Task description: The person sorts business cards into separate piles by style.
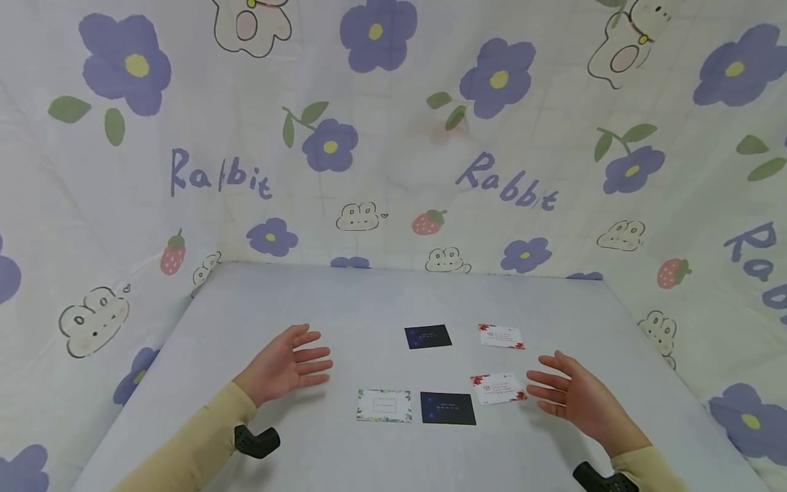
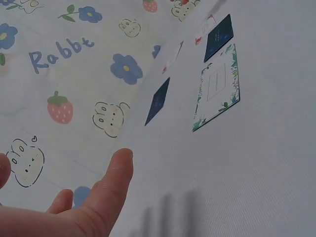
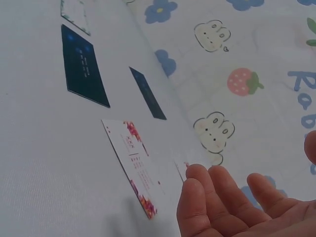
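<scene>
Several cards lie flat between my two hands. At the back are a dark card (image 1: pixel 428 336) and a white card with red flowers (image 1: pixel 501 336). In front of them lie a white card with a green leaf border (image 1: pixel 384 406), a second dark card (image 1: pixel 448 408) and a second red-flowered card (image 1: pixel 498 389). My left hand (image 1: pixel 287 364) hovers left of the cards, fingers extended, holding nothing. To their right my right hand (image 1: pixel 581 396) is held in the air, its fingers loosely extended near the front red-flowered card (image 3: pixel 132 168) but apart from it.
The cards rest on a white tabletop (image 1: pixel 332 301). A hanging cloth (image 1: pixel 393 184) printed with flowers, rabbits and strawberries encloses the back and both sides. Black devices sit at my left wrist (image 1: pixel 257 442) and right wrist (image 1: pixel 604 478).
</scene>
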`<state>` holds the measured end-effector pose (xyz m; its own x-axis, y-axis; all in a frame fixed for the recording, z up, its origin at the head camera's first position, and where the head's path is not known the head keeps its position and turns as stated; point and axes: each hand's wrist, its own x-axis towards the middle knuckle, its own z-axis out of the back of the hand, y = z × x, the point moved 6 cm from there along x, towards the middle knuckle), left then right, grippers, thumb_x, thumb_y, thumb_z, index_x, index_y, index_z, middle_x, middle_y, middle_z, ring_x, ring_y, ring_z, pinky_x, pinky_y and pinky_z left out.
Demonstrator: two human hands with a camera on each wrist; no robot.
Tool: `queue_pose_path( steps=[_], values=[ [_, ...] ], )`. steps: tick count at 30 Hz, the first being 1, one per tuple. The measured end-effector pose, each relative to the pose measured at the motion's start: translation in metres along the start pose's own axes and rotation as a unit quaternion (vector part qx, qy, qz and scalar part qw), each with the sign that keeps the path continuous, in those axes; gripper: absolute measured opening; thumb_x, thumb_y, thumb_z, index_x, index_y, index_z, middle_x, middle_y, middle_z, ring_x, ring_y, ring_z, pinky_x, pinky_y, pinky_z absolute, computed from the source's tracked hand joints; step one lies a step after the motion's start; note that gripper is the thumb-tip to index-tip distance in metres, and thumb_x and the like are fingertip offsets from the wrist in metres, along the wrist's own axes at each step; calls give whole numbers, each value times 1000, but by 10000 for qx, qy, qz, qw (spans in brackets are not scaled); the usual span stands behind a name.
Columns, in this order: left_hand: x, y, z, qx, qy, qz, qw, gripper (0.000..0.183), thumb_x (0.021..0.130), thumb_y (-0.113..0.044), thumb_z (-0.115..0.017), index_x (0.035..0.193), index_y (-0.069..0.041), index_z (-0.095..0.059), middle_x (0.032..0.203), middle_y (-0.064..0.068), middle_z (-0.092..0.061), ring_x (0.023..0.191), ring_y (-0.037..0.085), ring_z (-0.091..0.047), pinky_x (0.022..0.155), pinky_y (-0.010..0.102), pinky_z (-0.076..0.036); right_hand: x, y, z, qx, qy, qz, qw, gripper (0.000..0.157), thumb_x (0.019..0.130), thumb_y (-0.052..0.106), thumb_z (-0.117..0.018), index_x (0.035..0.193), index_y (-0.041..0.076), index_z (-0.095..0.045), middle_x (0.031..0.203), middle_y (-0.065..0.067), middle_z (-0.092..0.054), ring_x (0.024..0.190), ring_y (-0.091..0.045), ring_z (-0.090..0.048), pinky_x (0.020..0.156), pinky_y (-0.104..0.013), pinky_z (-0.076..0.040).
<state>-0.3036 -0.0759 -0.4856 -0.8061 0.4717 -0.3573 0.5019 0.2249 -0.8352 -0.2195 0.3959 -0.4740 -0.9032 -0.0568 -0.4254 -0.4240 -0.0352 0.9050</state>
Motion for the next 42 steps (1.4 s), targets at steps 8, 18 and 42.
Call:
queue_pose_path(
  steps=[8,18,42],
  values=[
    [8,1,0,45,5,-24,10000,73,109,-46,-34,164,-4,-7,167,31,-17,152,50,-28,120,56,-35,3,1,0,58,46,30,10000,86,106,62,-32,161,2,-7,114,12,-71,107,-9,-71,91,-30,-58],
    [36,5,-8,29,-12,-8,10000,73,109,-45,-37,163,-4,-10,166,30,-20,151,50,-29,121,59,-34,22,11,-8,-20,5,77,10000,90,104,64,-34,161,0,-8,110,12,-70,106,-10,-70,90,-28,-56],
    [116,21,-52,-46,-216,243,9995,75,105,-44,-48,161,-4,-21,161,34,-29,147,52,-35,118,61,-37,95,20,-49,-149,-304,-117,9994,82,104,59,-43,160,3,-22,150,-26,-48,106,-19,-68,84,-25,-55]
  ],
)
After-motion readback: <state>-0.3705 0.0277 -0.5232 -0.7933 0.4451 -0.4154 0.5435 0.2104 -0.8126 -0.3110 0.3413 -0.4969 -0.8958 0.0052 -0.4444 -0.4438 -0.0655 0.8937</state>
